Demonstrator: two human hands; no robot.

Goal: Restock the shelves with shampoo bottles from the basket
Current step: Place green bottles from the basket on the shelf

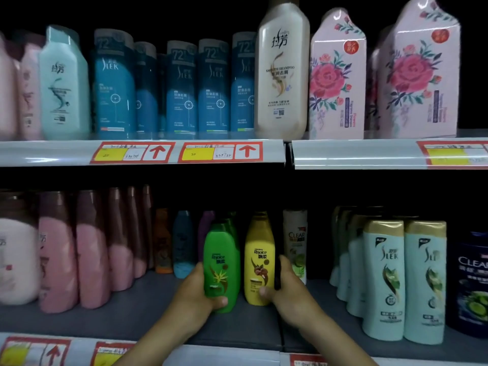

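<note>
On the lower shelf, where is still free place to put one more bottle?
Bare grey lower shelf lies in front of the pink bottles, left of the left hand holding the green Rejoice bottle. Another patch lies between the right hand on the yellow Rejoice bottle and the Slek bottles. The back row is crowded.

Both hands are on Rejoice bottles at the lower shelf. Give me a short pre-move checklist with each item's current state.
1. Left hand grips green Rejoice bottle: ok.
2. Right hand grips yellow Rejoice bottle: ok.
3. Both labels face front: ok.
4. Green bottle seated flat on lower shelf: cannot tell, base hidden by fingers.
5. Yellow bottle clear of Clear bottle: ok.
6. Basket stock left: cannot tell, out of view.
</note>
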